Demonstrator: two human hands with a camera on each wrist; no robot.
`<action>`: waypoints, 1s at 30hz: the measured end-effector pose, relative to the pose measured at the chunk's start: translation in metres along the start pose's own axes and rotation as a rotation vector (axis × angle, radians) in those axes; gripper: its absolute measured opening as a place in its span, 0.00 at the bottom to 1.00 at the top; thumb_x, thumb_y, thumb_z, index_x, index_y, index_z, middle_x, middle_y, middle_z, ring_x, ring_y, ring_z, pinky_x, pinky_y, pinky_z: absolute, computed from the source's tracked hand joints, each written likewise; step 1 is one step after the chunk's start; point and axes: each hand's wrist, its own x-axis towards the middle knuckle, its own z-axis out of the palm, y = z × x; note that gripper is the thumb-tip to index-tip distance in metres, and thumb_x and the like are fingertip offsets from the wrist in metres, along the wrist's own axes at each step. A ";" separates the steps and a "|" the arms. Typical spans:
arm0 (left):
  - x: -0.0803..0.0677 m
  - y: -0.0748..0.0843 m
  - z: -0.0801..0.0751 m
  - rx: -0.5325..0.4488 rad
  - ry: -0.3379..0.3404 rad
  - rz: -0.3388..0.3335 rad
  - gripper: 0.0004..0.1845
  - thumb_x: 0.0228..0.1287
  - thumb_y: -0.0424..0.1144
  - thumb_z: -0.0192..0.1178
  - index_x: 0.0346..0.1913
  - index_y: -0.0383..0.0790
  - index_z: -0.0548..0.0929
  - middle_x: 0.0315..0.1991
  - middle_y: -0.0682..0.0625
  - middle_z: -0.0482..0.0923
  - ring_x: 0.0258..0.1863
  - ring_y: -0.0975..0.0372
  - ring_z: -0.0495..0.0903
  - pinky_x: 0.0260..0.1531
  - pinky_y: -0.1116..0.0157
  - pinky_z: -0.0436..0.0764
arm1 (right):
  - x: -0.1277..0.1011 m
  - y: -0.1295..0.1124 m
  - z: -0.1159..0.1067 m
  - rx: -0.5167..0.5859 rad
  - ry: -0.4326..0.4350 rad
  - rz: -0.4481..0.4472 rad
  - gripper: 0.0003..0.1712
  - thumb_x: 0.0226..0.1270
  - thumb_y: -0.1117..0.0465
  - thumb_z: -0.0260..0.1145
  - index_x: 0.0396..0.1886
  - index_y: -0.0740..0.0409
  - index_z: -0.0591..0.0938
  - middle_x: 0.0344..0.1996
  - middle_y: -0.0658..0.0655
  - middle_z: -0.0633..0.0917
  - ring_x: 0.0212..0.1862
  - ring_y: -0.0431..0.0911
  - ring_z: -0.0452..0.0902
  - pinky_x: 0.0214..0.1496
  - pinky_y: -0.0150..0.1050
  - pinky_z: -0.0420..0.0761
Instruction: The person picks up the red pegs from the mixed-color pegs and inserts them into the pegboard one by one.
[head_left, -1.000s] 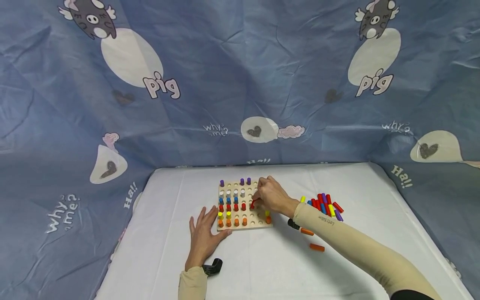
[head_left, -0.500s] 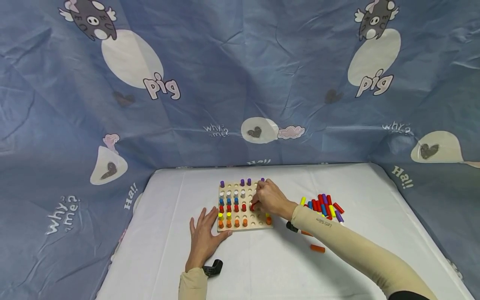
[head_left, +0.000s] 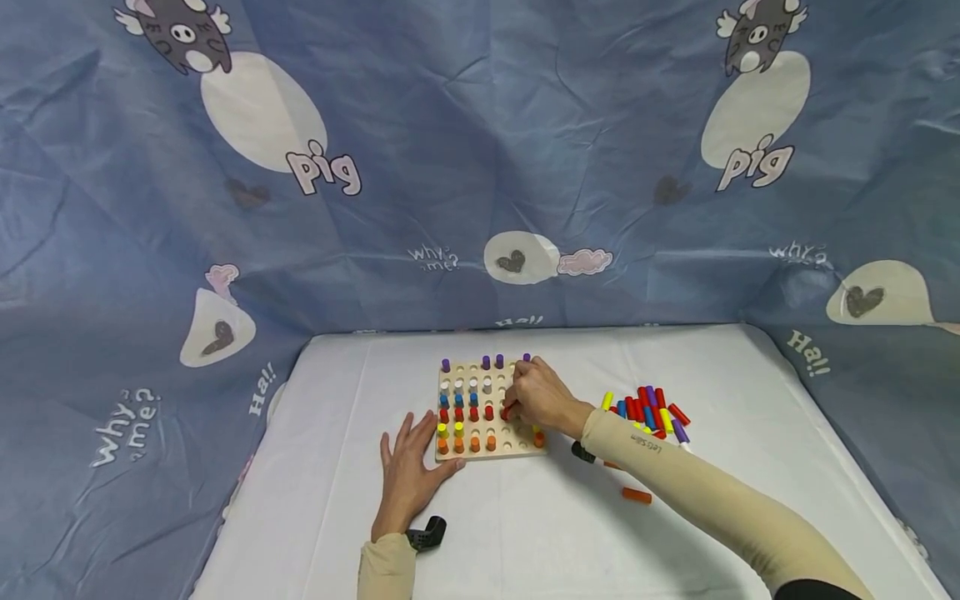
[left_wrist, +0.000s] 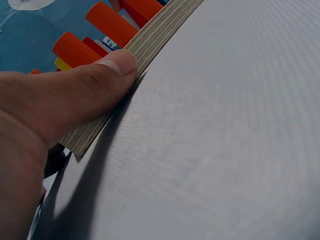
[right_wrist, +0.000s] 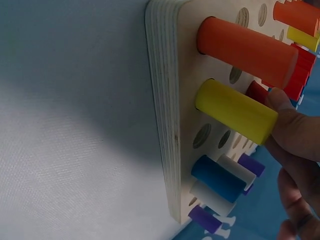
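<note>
A wooden pegboard (head_left: 517, 447) lies on the white table, with rows of purple, white, blue, red, yellow and orange pegs standing in it. My right hand (head_left: 538, 397) is over the board's right half and pinches a red peg (head_left: 506, 411) at a hole in the red row. In the right wrist view my fingertips (right_wrist: 295, 132) hold that red peg (right_wrist: 257, 91) behind a yellow peg (right_wrist: 235, 111). My left hand (head_left: 408, 471) lies flat on the table, its thumb (left_wrist: 75, 95) pressed against the board's near edge (left_wrist: 150, 45).
A pile of loose coloured pegs (head_left: 651, 412) lies right of the board. A single orange peg (head_left: 637, 496) lies nearer me. The white table (head_left: 525, 533) is hemmed by blue printed cloth (head_left: 465, 167) at the back and sides.
My right hand has shifted slightly left and down with the red peg, bringing it to the board's red row. The left hand has not moved.
</note>
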 end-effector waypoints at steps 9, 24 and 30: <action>0.001 0.002 0.000 -0.005 0.007 0.005 0.48 0.54 0.58 0.79 0.73 0.36 0.78 0.75 0.40 0.75 0.81 0.37 0.60 0.77 0.27 0.41 | 0.003 -0.002 -0.007 0.004 -0.066 0.029 0.09 0.49 0.55 0.89 0.31 0.45 0.97 0.30 0.43 0.94 0.34 0.43 0.77 0.37 0.39 0.70; -0.001 0.003 -0.002 -0.007 -0.005 -0.005 0.48 0.54 0.58 0.79 0.74 0.36 0.76 0.76 0.40 0.74 0.82 0.38 0.59 0.78 0.27 0.40 | 0.004 0.000 -0.020 0.057 -0.204 0.088 0.15 0.54 0.58 0.86 0.42 0.43 0.96 0.39 0.41 0.94 0.34 0.41 0.77 0.39 0.40 0.68; 0.000 0.003 -0.003 -0.004 -0.005 -0.005 0.49 0.54 0.59 0.78 0.74 0.36 0.76 0.76 0.40 0.73 0.82 0.38 0.59 0.78 0.28 0.40 | 0.004 0.002 -0.024 0.103 -0.157 0.074 0.13 0.55 0.60 0.85 0.41 0.44 0.96 0.39 0.43 0.95 0.35 0.42 0.82 0.38 0.40 0.69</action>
